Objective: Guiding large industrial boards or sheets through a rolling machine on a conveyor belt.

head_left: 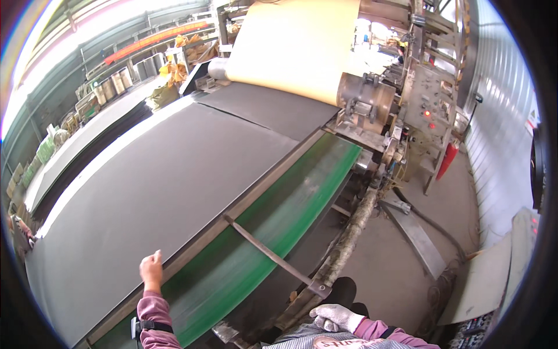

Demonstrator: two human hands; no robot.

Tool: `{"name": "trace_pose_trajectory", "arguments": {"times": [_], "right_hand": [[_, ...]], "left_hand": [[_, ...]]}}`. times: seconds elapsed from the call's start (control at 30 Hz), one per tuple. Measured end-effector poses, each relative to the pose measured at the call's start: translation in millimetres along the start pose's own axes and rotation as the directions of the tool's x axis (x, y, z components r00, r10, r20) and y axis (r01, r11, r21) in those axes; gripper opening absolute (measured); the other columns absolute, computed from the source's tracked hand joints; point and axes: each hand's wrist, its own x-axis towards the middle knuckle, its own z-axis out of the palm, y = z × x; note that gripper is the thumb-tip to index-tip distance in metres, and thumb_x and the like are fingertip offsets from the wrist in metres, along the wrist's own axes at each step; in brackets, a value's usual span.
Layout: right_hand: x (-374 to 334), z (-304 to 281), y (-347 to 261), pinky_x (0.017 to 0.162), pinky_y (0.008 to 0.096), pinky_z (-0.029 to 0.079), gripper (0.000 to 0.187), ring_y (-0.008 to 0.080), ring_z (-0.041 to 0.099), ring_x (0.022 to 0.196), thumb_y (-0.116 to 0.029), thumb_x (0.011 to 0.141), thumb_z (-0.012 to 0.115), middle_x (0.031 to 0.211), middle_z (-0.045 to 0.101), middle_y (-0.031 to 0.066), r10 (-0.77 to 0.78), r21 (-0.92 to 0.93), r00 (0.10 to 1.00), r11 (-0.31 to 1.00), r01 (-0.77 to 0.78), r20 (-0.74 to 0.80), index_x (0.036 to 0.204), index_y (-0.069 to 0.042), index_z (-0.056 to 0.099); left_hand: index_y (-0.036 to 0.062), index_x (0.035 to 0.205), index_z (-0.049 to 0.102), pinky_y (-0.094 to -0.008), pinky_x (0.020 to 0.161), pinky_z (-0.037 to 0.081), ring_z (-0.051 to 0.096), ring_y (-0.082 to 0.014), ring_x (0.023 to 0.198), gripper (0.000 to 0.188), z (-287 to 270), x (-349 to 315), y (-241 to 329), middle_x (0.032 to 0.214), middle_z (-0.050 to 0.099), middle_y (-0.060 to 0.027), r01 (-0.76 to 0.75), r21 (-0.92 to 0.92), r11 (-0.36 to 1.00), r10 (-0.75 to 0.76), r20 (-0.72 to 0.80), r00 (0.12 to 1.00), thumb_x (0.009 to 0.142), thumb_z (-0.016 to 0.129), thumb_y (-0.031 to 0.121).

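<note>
My left hand [152,272] is held over the near edge of a large grey sheet [157,168], its fingers curled in; whether it touches the sheet or has anything in it I cannot make out. Below that edge runs a green belt [250,250], crossed by a metal bar [270,253]. In a white glove, my right hand [337,318] is down by the patterned apron [308,338] on my front. Its fingers are bent together, and what they may hold is hidden. A gap separates the big sheet from another dark sheet [279,104] beyond it.
A wide yellow web [290,46] comes down to rollers [366,102] at the far end. A control panel [430,102] with red lights stands right of it. Another person's hand [24,230] shows at the far left, near stacked sheets [81,148]. A metal plate [415,241] lies on the floor.
</note>
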Motion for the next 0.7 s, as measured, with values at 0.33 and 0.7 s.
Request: {"name": "trace_pose_trajectory", "arguments": {"times": [0.33,0.7], "right_hand": [[0.2,5.4,-0.3,0.036,0.0163,0.033,0.025,0.0036,0.046,0.043,-0.024,0.093,0.051,0.068,0.060,0.0018,-0.012,0.099,0.998,0.995,0.006,0.058,0.106,-0.004,0.058],[-11.0,15.9,-10.9,0.035,0.0175,0.032,0.027,0.0033,0.043,0.042,-0.026,0.094,0.049,0.068,0.058,-0.0012,0.005,-0.037,1.000,0.999,-0.005,0.006,0.108,-0.005,0.057]], "left_hand": [[-0.0023,0.068,0.062,-0.0441,0.070,0.047,0.059,-0.0354,0.075,0.051,-0.5,-32.4,-129.8,0.072,0.060,-0.0188,0.144,0.181,0.973,-0.094,-0.257,0.962,0.091,0.047,0.041],[-0.0011,0.071,0.066,-0.0417,0.077,0.044,0.058,-0.0308,0.083,0.057,36.5,-27.8,72.2,0.080,0.062,-0.0153,-0.080,0.230,0.970,0.140,-0.260,0.955,0.086,0.049,0.051]]}}
